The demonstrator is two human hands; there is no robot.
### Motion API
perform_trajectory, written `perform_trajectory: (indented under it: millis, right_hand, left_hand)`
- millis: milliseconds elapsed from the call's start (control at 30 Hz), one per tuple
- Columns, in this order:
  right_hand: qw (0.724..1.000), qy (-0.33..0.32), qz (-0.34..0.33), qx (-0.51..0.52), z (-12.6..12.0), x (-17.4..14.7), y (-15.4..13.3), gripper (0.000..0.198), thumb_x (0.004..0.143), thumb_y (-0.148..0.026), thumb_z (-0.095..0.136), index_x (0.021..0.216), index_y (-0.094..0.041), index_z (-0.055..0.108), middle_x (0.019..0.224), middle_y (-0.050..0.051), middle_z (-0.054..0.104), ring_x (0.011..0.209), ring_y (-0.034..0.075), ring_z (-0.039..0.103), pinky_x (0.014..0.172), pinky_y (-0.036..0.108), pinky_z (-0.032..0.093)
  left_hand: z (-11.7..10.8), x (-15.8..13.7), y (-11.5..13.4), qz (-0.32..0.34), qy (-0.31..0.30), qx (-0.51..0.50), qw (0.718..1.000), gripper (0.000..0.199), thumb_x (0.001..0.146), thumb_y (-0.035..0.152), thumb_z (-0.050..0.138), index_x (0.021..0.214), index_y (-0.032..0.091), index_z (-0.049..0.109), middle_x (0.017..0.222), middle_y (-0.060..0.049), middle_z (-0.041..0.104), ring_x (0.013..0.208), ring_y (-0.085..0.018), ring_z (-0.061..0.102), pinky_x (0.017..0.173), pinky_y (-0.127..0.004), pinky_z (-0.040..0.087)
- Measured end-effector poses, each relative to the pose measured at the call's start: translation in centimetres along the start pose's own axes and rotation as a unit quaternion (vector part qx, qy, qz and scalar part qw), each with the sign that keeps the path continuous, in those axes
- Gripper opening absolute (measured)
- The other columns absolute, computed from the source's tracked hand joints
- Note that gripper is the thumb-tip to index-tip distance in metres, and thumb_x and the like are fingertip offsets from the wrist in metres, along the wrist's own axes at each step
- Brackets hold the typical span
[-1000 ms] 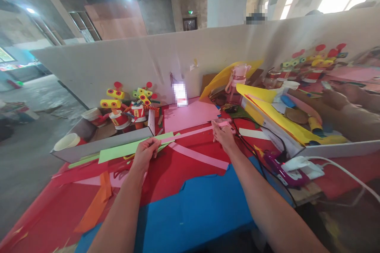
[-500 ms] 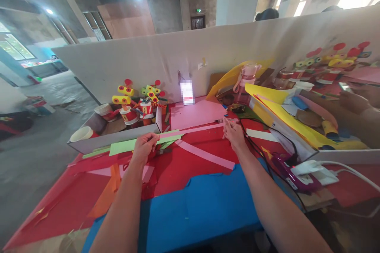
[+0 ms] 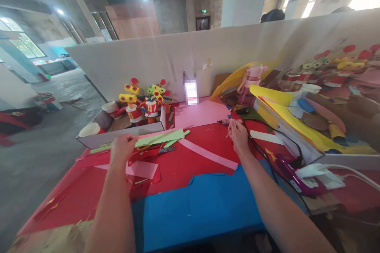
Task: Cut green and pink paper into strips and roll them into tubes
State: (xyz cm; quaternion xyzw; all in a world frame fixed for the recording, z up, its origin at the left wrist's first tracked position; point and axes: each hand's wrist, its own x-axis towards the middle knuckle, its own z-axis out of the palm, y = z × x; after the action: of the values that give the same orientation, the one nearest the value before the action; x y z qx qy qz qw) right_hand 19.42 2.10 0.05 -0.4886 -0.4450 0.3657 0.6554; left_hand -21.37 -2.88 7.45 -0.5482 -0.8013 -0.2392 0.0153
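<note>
My left hand (image 3: 123, 146) is closed at the left, its fingertips pinching the end of a narrow pink paper strip (image 3: 148, 135). The strip runs to the right behind light green paper strips (image 3: 163, 138). On the right, my right hand (image 3: 238, 134) hangs over the red tabletop with thumb and fingers closed together; what they hold, if anything, is hidden. Just beyond its fingertips lies a pinkish hot glue gun (image 3: 228, 121) with a dark nozzle. Between my hands a second pink strip (image 3: 209, 154) lies slantwise. A cutter blade (image 3: 167, 150) shows below the green strips.
A box (image 3: 142, 129) with paper-cup figures (image 3: 134, 113) stands back left. A large pink sheet (image 3: 202, 114) lies at the back. Blue sheets (image 3: 192, 209) cover the front edge. At right are a yellow-paper-filled box (image 3: 287, 134), black cord (image 3: 279, 128) and purple power strip (image 3: 293, 176).
My left hand has moved left, drawing the pink strip along behind the green paper. My right hand no longer holds the strip's other end. The view has shifted slightly.
</note>
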Motion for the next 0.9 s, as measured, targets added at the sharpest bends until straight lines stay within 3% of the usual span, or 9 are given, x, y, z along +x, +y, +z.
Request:
perform_trajectory:
  millis: [100, 200, 300, 400, 467, 567, 700, 800, 900]
  right_hand:
    - [0.999, 0.018, -0.025, -0.019, 0.4, -0.4, -0.5, 0.041, 0.083, -0.057, 0.05, 0.066, -0.021, 0.047, 0.05, -0.008, 0.038, 0.039, 0.008, 0.037, 0.036, 0.02, 0.042]
    - [0.993, -0.022, -0.064, -0.092, 1.0, -1.2, -0.9, 0.041, 0.087, -0.055, 0.045, 0.066, -0.02, 0.048, 0.052, -0.006, 0.041, 0.04, 0.009, 0.042, 0.038, 0.02, 0.039]
    - [0.969, -0.124, -0.111, -0.185, 1.9, -2.3, -0.9, 0.039, 0.09, -0.051, 0.044, 0.064, -0.021, 0.048, 0.053, -0.005, 0.045, 0.045, 0.01, 0.046, 0.044, 0.021, 0.035]
    - [0.939, -0.2, -0.14, -0.244, 2.4, -3.0, -0.6, 0.034, 0.091, -0.043, 0.043, 0.067, -0.021, 0.051, 0.056, -0.004, 0.051, 0.051, 0.012, 0.048, 0.052, 0.023, 0.035]
    - [0.928, -0.229, -0.132, -0.262, 2.6, -3.3, -0.5, 0.033, 0.092, -0.042, 0.042, 0.072, -0.02, 0.055, 0.061, -0.001, 0.056, 0.056, 0.013, 0.051, 0.056, 0.024, 0.037]
    - [0.905, -0.302, -0.121, -0.274, 2.8, -3.7, -0.8, 0.035, 0.087, -0.05, 0.053, 0.096, -0.018, 0.062, 0.083, 0.005, 0.066, 0.074, 0.017, 0.06, 0.066, 0.027, 0.044]
    - [0.849, -0.345, -0.155, -0.37, 3.1, -4.2, -1.3, 0.068, 0.072, -0.048, 0.073, 0.13, -0.021, 0.051, 0.123, 0.013, 0.061, 0.111, 0.028, 0.056, 0.091, 0.041, 0.044]
    - [0.826, -0.325, -0.19, -0.419, 2.8, -3.8, -1.7, 0.055, 0.086, -0.035, 0.06, 0.137, -0.024, 0.046, 0.134, 0.012, 0.055, 0.12, 0.027, 0.051, 0.097, 0.044, 0.04]
    - [0.808, -0.333, -0.215, -0.436, 2.1, -2.9, -2.1, 0.038, 0.096, -0.021, 0.039, 0.13, -0.024, 0.055, 0.119, 0.01, 0.063, 0.106, 0.022, 0.059, 0.09, 0.036, 0.043]
  left_hand:
    - [-1.8, -0.7, 0.2, -0.032, 0.076, 0.131, 0.988, 0.022, 0.077, 0.036, 0.062, 0.083, 0.016, 0.067, 0.077, -0.01, 0.061, 0.073, -0.026, 0.056, 0.058, -0.03, 0.038]
    - [-1.9, -1.9, 3.0, 0.049, 0.133, 0.153, 0.978, 0.032, 0.082, 0.032, 0.058, 0.109, 0.015, 0.061, 0.108, -0.016, 0.06, 0.098, -0.032, 0.056, 0.076, -0.039, 0.046]
    - [0.1, -3.8, 7.6, 0.216, 0.006, 0.065, 0.974, 0.022, 0.083, 0.02, 0.053, 0.103, 0.018, 0.064, 0.108, -0.011, 0.064, 0.104, -0.026, 0.057, 0.092, -0.037, 0.045]
    - [3.0, -5.9, 11.6, 0.357, -0.132, 0.03, 0.924, 0.039, 0.081, 0.014, 0.053, 0.119, 0.021, 0.059, 0.122, -0.009, 0.06, 0.111, -0.023, 0.056, 0.094, -0.034, 0.044]
    - [4.8, -6.9, 13.3, 0.372, -0.138, 0.05, 0.917, 0.045, 0.083, 0.009, 0.046, 0.126, 0.022, 0.054, 0.128, -0.01, 0.057, 0.111, -0.022, 0.056, 0.09, -0.034, 0.046]
    - [6.5, -7.5, 14.6, 0.349, -0.169, 0.089, 0.918, 0.031, 0.084, 0.006, 0.041, 0.101, 0.016, 0.064, 0.105, -0.011, 0.064, 0.097, -0.021, 0.061, 0.082, -0.032, 0.047]
    - [7.4, -7.5, 15.3, 0.328, -0.148, 0.11, 0.927, 0.026, 0.083, 0.007, 0.042, 0.087, 0.014, 0.067, 0.091, -0.01, 0.066, 0.09, -0.021, 0.061, 0.08, -0.032, 0.047]
    - [7.5, -7.3, 15.4, 0.367, -0.076, 0.1, 0.922, 0.028, 0.086, 0.009, 0.042, 0.096, 0.015, 0.067, 0.097, -0.011, 0.068, 0.098, -0.023, 0.059, 0.086, -0.036, 0.045]
    - [7.2, -6.7, 15.0, 0.387, -0.031, 0.077, 0.919, 0.028, 0.088, 0.013, 0.044, 0.104, 0.017, 0.068, 0.102, -0.011, 0.069, 0.102, -0.026, 0.056, 0.091, -0.04, 0.042]
